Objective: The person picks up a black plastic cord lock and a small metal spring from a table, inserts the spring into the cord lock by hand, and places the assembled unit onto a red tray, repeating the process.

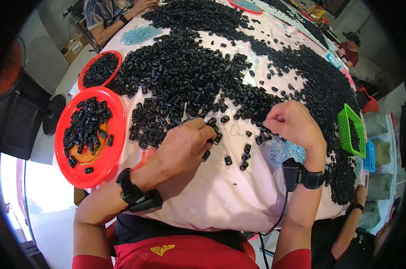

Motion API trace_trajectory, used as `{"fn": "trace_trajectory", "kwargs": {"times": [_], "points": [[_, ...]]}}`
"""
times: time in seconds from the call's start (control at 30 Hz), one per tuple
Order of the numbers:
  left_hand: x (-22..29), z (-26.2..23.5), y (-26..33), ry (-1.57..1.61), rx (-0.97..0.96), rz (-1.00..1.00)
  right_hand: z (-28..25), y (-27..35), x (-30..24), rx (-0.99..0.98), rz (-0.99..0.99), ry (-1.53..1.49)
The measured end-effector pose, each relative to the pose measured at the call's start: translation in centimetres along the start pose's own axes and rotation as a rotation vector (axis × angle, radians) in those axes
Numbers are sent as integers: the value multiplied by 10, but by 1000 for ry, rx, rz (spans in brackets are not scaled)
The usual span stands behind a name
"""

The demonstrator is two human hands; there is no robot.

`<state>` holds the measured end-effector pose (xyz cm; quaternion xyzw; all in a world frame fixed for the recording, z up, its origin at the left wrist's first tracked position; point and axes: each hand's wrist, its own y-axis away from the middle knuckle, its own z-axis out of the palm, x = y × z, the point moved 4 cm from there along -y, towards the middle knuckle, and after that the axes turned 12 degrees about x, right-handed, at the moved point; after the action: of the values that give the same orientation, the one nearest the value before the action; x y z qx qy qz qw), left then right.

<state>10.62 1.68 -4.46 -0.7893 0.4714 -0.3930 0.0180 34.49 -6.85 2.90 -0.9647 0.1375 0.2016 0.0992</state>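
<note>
At the far left a round red plastic plate [90, 172] lies at the edge of the white cloth-covered surface [212, 197], carrying a loose scatter of small black plastic cylinder pieces [84, 125]. Just behind it a second red round plate [82, 76] holds a denser heap of the same black parts.

To the right of the plates the left hand [185, 145] rests palm down on the cloth, a black wrist strap [135, 195] on its forearm. Its fingers are curled loosely and their tips sit among the black pieces at the near fringe of the big pile [185, 67] — whether it has one pinched cannot be told from this angle. A few stray pieces [238, 157] lie on bare cloth between the two hands.

The right hand [290, 123] hovers just right of them, closed into a loose fist with thumb and fingertips pressed together; something small may be pinched there, but it is hidden. A black band with a cable [301, 177] circles that wrist, and a patch of pale blue small parts [286, 150] lies under the hand.

Further right a green plastic mesh basket [350, 130] stands tilted on the surface's edge, with a blue basket [369, 157] just beside it — other people sit at the far side.
</note>
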Motion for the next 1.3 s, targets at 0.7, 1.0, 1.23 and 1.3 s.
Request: {"fn": "trace_trajectory", "kwargs": {"times": [0.7, 1.0, 1.23, 1.3], "points": [[26, 71, -18, -136, 71, 538, 21, 102, 23, 174, 126, 259], [69, 87, -24, 64, -149, 322, 10, 117, 39, 116, 245, 380], [76, 95, -37, 126, -122, 211, 32, 113, 18, 140, 114, 209], [67, 97, -35, 107, -278, 167, 36, 107, 6, 96, 125, 176]]}}
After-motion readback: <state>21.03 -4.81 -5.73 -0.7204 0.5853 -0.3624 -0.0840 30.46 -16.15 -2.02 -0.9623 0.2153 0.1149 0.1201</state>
